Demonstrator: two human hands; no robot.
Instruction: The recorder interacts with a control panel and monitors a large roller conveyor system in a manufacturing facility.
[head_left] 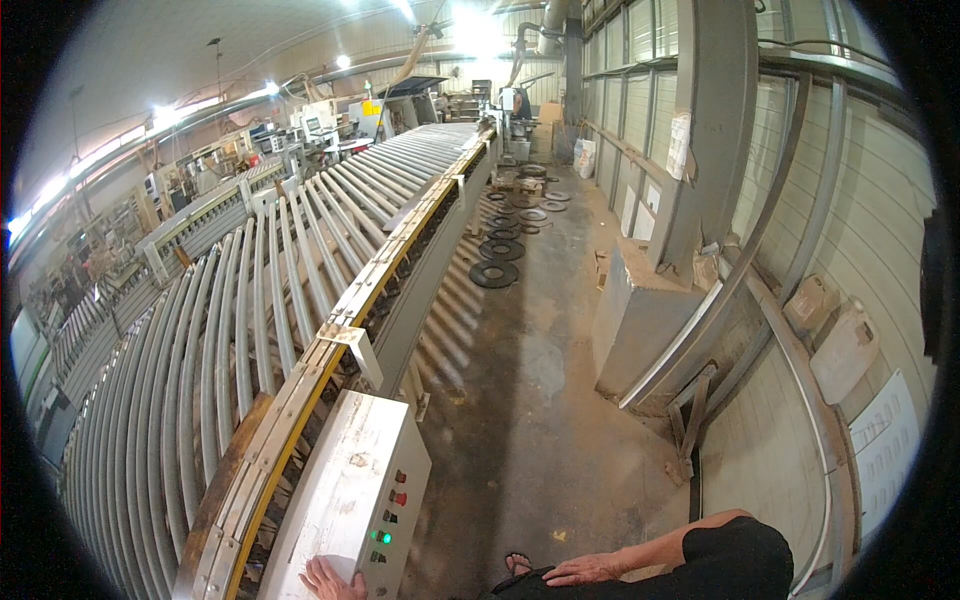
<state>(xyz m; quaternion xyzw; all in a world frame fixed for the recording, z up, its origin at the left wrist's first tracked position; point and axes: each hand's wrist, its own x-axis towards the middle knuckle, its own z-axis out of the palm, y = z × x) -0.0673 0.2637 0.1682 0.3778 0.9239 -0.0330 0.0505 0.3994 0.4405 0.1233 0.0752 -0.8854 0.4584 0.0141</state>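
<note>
Grip of the left hand (pixel 332 580) lies spread, holding nothing, on the white control box (pixel 335 500) near its lit green button (pixel 381 537). Right hand (pixel 585 570) rests flat and empty on dark clothing (pixel 650 588). Roller conveyor (pixel 285 290) runs alongside the box; beyond, dark rings (pixel 493 283) lie on the floor (pixel 540 440).

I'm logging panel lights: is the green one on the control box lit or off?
Lit: the green light glows brightly on the side of the control box, near the left hand.
</note>
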